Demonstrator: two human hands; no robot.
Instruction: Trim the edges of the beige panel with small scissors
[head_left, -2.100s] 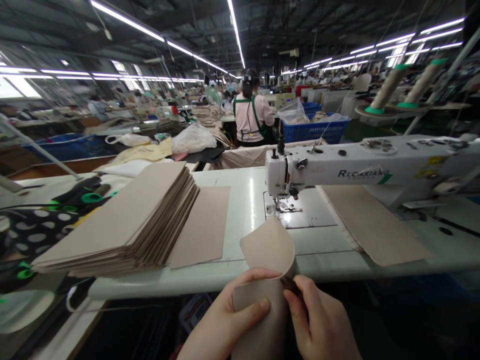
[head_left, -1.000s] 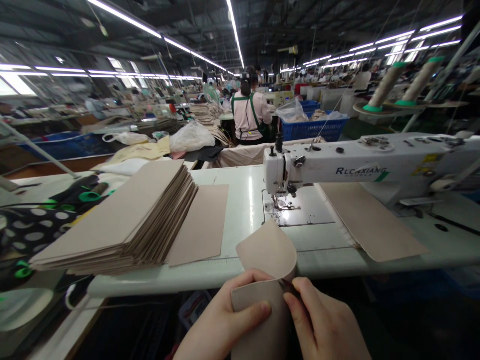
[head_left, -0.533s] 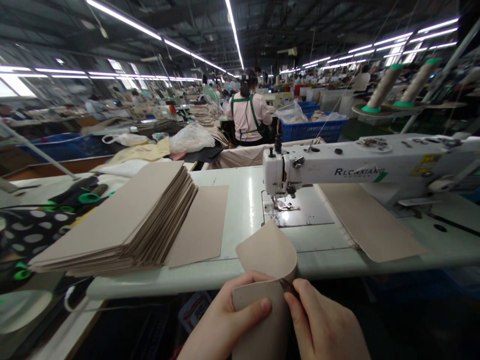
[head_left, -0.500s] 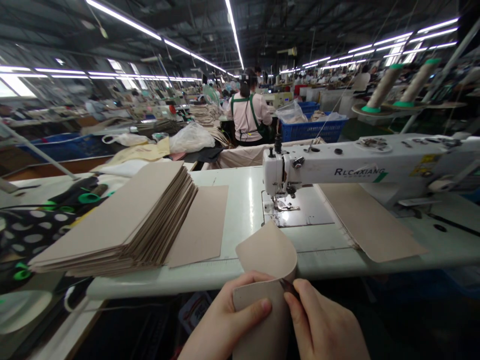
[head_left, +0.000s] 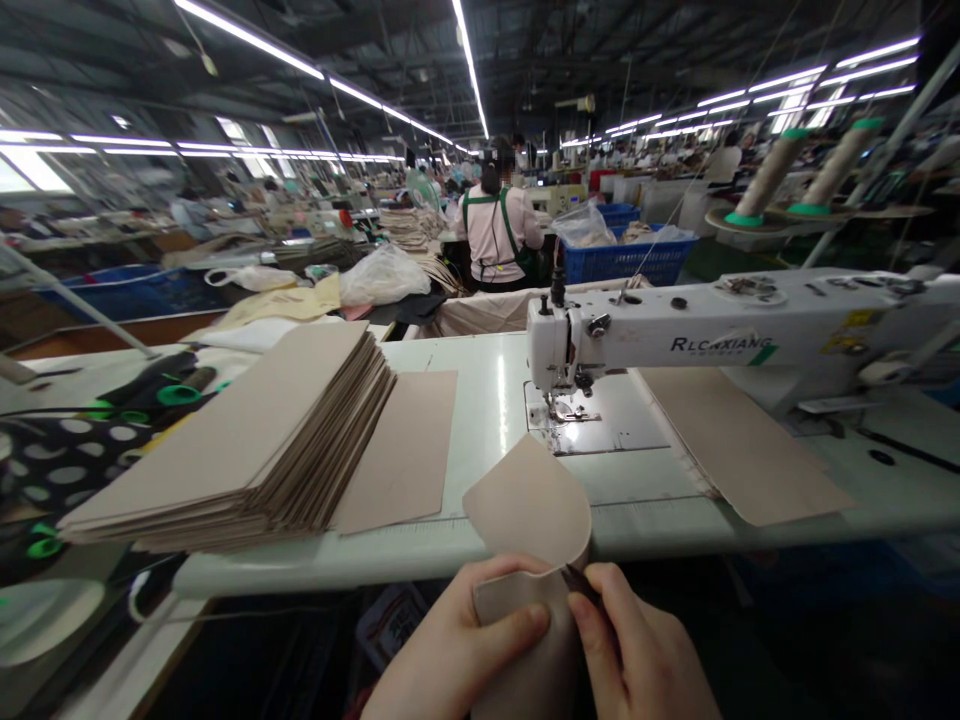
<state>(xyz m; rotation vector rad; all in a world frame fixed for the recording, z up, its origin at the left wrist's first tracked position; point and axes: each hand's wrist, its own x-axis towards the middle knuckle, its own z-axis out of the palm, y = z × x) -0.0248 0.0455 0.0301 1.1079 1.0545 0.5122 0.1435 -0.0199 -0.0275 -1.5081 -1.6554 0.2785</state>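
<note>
A beige panel (head_left: 529, 500) curls over the table's front edge, its far corner lying on the tabletop before the sewing machine (head_left: 660, 335). My left hand (head_left: 465, 635) grips the panel's folded near part, thumb pressed on its face. Between the thumb and forefinger of my right hand (head_left: 637, 640) is a small dark pointed tool (head_left: 577, 580); its tip touches the panel's edge. Most of that tool is hidden by the fingers, so its exact kind cannot be made out. To the left stands a thick stack of beige panels (head_left: 232, 420), with a single panel (head_left: 409, 440) beside it.
More beige panels (head_left: 742, 445) lie under the machine's arm at right. Thread cones (head_left: 776, 170) stand above the machine. Dark spools with green ends (head_left: 176, 395) sit at far left. A co-worker (head_left: 495, 230) and a blue crate (head_left: 630, 255) are beyond the table (head_left: 480, 400).
The panel's far part has flattened and shifted slightly left. Both hands have moved a little, still holding the panel and the pointed tool at its edge.
</note>
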